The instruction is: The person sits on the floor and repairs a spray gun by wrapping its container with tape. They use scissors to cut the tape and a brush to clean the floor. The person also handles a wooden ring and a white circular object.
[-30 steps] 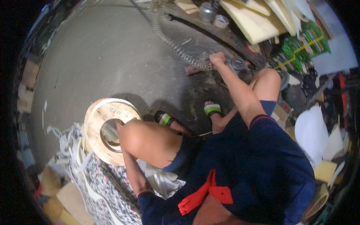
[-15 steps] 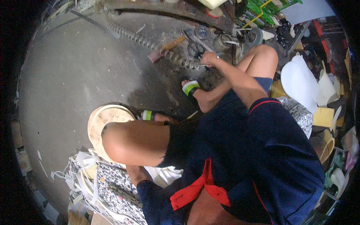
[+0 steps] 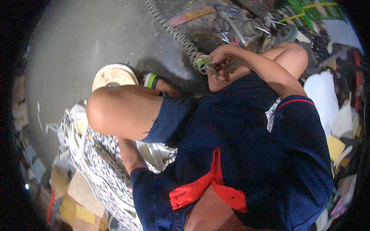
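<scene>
My right hand point(image 3: 221, 58) is closed round the end of a grey coiled hose point(image 3: 182, 41), just above my right foot. Fingers curl at the hose end, and any fitting there is too blurred to make out. My left forearm point(image 3: 130, 156) runs behind my bent left knee, which hides the left hand and whatever it touches. Beside that knee lies a round pale wooden disc point(image 3: 114, 73). White cloth-like material point(image 3: 156, 152) shows next to the left forearm.
On the floor ahead lie a hammer point(image 3: 191, 17) with a wooden handle and scissors point(image 3: 222, 25). A black-and-white speckled block point(image 3: 102, 154) stands left of me, with white strips on it. White sheets point(image 3: 322, 100) and yellow foam pieces point(image 3: 335, 148) are heaped at right.
My right hand has drawn back toward my body, pulling the hose end with it. The view has shifted, so hammer and scissors sit higher. My left arm stays behind the knee.
</scene>
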Action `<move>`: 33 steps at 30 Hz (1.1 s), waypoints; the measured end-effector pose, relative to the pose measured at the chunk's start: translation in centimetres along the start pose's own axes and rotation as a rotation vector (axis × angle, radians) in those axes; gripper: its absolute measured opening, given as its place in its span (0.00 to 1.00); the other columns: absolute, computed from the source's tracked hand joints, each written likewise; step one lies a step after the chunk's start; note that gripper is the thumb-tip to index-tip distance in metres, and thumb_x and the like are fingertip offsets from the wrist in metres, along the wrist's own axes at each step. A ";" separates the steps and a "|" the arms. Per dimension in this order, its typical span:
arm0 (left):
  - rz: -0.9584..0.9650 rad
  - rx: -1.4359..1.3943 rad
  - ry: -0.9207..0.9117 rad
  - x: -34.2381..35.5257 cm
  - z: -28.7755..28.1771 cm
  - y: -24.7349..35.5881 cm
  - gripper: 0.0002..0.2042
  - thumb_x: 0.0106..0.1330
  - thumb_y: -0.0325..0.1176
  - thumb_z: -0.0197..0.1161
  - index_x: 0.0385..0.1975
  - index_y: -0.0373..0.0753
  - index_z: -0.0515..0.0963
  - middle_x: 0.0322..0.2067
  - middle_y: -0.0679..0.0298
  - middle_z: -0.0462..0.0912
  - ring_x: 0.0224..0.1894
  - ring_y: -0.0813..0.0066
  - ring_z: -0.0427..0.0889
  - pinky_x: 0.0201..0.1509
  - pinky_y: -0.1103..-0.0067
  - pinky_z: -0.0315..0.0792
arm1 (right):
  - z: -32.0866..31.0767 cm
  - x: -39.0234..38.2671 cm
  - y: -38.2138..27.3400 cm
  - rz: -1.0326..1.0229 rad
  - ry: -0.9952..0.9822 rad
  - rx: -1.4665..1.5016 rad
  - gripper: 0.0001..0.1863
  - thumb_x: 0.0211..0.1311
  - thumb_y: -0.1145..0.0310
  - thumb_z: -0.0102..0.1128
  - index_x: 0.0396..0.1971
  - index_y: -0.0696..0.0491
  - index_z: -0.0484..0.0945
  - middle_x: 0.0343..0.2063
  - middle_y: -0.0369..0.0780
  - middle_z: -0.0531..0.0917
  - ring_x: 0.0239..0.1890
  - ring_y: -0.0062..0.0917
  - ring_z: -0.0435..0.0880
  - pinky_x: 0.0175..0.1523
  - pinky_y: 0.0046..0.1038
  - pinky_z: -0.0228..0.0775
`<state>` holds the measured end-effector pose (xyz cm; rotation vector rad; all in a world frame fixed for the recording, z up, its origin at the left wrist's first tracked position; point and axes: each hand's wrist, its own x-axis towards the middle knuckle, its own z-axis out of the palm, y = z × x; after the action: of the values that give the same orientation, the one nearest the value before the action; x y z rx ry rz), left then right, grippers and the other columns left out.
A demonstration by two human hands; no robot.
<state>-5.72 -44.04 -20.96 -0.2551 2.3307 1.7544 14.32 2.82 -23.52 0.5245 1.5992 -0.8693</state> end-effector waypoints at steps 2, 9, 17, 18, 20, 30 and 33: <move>-0.006 -0.037 0.035 -1.6 -0.2 -0.8 0.32 0.65 0.47 0.58 0.63 0.29 0.63 0.54 0.45 0.76 0.55 0.55 0.76 0.58 0.65 0.69 | 1.4 2.3 -1.8 -0.166 0.021 -0.172 0.12 0.55 0.56 0.64 0.21 0.48 0.82 0.15 0.36 0.78 0.16 0.23 0.73 0.20 0.34 0.64; -0.015 -0.088 0.107 -5.3 -0.4 -2.1 0.30 0.68 0.47 0.54 0.62 0.30 0.64 0.54 0.46 0.76 0.55 0.56 0.76 0.58 0.64 0.69 | 3.1 5.7 -9.1 -0.617 0.236 0.415 0.10 0.58 0.62 0.62 0.30 0.55 0.80 0.25 0.35 0.81 0.21 0.16 0.75 0.21 0.19 0.64; 0.108 -0.069 0.157 -0.6 -4.1 3.0 0.28 0.72 0.48 0.49 0.62 0.31 0.66 0.54 0.48 0.76 0.56 0.56 0.76 0.59 0.63 0.69 | -0.2 1.0 -18.0 -0.672 0.687 -0.120 0.09 0.55 0.70 0.58 0.32 0.58 0.82 0.23 0.42 0.84 0.21 0.28 0.82 0.28 0.35 0.74; 0.136 -0.055 0.172 0.1 -4.8 4.4 0.27 0.73 0.48 0.48 0.62 0.31 0.66 0.54 0.48 0.76 0.56 0.56 0.76 0.59 0.63 0.69 | -0.3 0.5 -17.8 -0.606 0.831 -0.025 0.09 0.54 0.71 0.59 0.32 0.59 0.82 0.24 0.44 0.84 0.23 0.31 0.83 0.31 0.37 0.75; 0.167 -0.011 0.287 0.6 -5.9 7.7 0.27 0.74 0.49 0.47 0.61 0.32 0.66 0.55 0.48 0.76 0.56 0.56 0.76 0.59 0.63 0.69 | -0.9 -0.8 -16.8 -0.459 1.072 0.147 0.11 0.51 0.71 0.60 0.32 0.63 0.81 0.26 0.48 0.85 0.27 0.38 0.85 0.37 0.43 0.77; 0.804 -0.166 -0.049 -5.8 6.9 23.8 0.18 0.68 0.38 0.62 0.41 0.24 0.75 0.36 0.52 0.82 0.33 0.67 0.81 0.39 0.76 0.78 | 0.9 -8.8 -13.7 -1.167 1.475 0.119 0.18 0.56 0.58 0.60 0.38 0.57 0.78 0.28 0.54 0.81 0.35 0.48 0.84 0.39 0.46 0.75; 0.677 0.130 -0.508 -4.0 13.1 25.7 0.15 0.69 0.37 0.60 0.41 0.28 0.75 0.32 0.57 0.80 0.29 0.71 0.77 0.36 0.78 0.74 | 1.2 -11.9 -18.5 -1.120 1.356 -0.094 0.18 0.55 0.56 0.60 0.32 0.58 0.82 0.31 0.53 0.83 0.37 0.46 0.84 0.39 0.47 0.76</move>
<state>-7.82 -24.35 0.39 0.9884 2.2433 1.6193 3.94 -8.07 -7.47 0.0156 3.3084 -1.3182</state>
